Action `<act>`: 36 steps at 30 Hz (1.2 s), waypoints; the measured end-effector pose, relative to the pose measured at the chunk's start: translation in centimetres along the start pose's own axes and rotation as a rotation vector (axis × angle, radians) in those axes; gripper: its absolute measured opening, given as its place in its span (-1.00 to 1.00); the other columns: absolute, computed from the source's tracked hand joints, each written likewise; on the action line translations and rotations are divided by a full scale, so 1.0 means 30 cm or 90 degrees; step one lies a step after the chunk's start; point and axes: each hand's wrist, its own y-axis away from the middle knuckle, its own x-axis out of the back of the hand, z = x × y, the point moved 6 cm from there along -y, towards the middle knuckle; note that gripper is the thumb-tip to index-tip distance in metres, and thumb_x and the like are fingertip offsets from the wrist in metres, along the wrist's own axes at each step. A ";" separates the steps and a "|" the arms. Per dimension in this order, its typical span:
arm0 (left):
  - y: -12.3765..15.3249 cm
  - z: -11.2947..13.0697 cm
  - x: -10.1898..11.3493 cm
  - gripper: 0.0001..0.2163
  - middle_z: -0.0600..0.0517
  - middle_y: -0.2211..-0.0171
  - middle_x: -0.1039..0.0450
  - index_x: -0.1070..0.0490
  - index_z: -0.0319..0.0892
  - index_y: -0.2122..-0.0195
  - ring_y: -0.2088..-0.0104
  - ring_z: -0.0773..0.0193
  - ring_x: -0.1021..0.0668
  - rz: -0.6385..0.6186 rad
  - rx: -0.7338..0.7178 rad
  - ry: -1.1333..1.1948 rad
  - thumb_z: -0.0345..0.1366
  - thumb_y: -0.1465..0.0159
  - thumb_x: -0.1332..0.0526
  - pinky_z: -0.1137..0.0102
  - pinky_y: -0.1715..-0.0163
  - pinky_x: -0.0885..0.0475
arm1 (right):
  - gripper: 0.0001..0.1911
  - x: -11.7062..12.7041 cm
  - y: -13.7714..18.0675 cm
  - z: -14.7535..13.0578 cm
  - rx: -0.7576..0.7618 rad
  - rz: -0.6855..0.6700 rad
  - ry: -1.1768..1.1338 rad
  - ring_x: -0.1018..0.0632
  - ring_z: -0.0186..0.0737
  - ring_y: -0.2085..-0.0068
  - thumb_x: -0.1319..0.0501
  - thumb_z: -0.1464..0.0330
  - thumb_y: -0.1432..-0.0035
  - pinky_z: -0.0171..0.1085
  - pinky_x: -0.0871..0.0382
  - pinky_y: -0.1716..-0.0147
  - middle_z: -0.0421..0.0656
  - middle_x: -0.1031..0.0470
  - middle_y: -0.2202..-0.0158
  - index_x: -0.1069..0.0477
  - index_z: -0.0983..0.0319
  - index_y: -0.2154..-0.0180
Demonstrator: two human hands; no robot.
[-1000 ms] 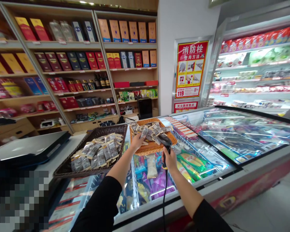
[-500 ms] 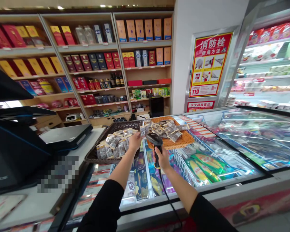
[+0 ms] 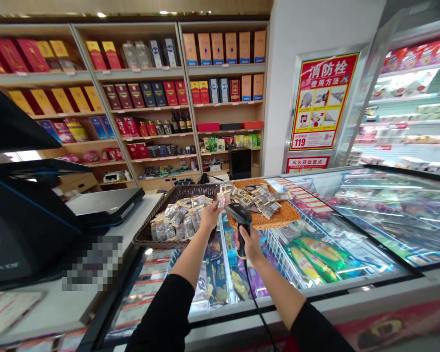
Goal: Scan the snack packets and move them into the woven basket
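Note:
Between the fingers of my left hand (image 3: 209, 215) is a small clear snack packet (image 3: 223, 198), held up with a reddish glow on its face. My right hand (image 3: 250, 244) is wrapped round the handle of a black barcode scanner (image 3: 239, 213), whose head points left at the packet from close by. A black cable (image 3: 255, 305) hangs from the scanner's handle. Left of my left hand, a dark brown wicker basket (image 3: 143, 235) holds many similar packets. Behind the scanner, an orange wicker basket (image 3: 288, 215) holds more packets, lying in a loose pile.
Both baskets rest on a glass-topped chest freezer (image 3: 355, 293) with packaged food inside. To the left stand a weighing scale (image 3: 108, 208) and a dark checkout machine (image 3: 18, 225) on a counter. Shelves of boxed goods (image 3: 152, 71) line the back wall.
The view has shifted slightly, so the scene sits a little further right. A reddish light now shows on the packet. Both hands keep their hold.

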 end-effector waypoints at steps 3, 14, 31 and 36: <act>-0.001 -0.003 -0.002 -0.66 0.03 0.12 -0.59 -0.47 -0.18 0.00 0.08 0.19 -0.57 -0.001 0.008 -0.001 -0.41 -0.21 -0.14 0.38 0.05 -0.42 | -0.62 0.005 0.004 0.003 0.009 0.001 0.005 -0.27 -0.38 0.73 -0.15 0.00 -0.16 -0.36 -0.13 0.72 -0.35 -0.27 0.67 -0.26 0.18 0.37; 0.016 0.024 0.015 -0.70 0.04 0.24 -0.60 -0.50 -0.18 0.05 0.17 0.21 -0.57 0.010 0.000 -0.077 -0.40 -0.22 -0.11 0.42 0.14 -0.41 | -0.56 0.006 0.025 -0.062 0.042 -0.039 0.079 -0.27 -0.36 0.72 -0.11 -0.03 -0.19 -0.35 -0.16 0.68 -0.32 -0.25 0.72 -0.28 0.18 0.50; 0.085 0.096 0.188 -0.56 -0.02 -0.04 -0.47 -0.41 -0.04 -0.11 -0.04 0.13 -0.47 0.292 -0.007 -0.201 -0.47 -0.25 -0.02 0.31 -0.06 -0.30 | -0.57 0.172 -0.020 -0.037 0.001 0.105 0.076 -0.28 -0.36 0.75 -0.19 -0.06 -0.09 -0.36 -0.15 0.75 -0.34 -0.29 0.69 -0.24 0.16 0.46; 0.121 0.075 0.258 -0.56 -0.08 -0.08 -0.43 -0.58 -0.06 0.15 -0.14 -0.03 -0.37 0.284 0.087 -0.350 -0.61 -0.08 -0.07 -0.01 -0.17 -0.11 | -0.57 0.392 -0.061 -0.074 -0.002 0.234 0.145 -0.29 -0.29 0.75 -0.25 -0.06 -0.03 -0.29 -0.14 0.76 -0.33 -0.28 0.73 -0.25 0.14 0.49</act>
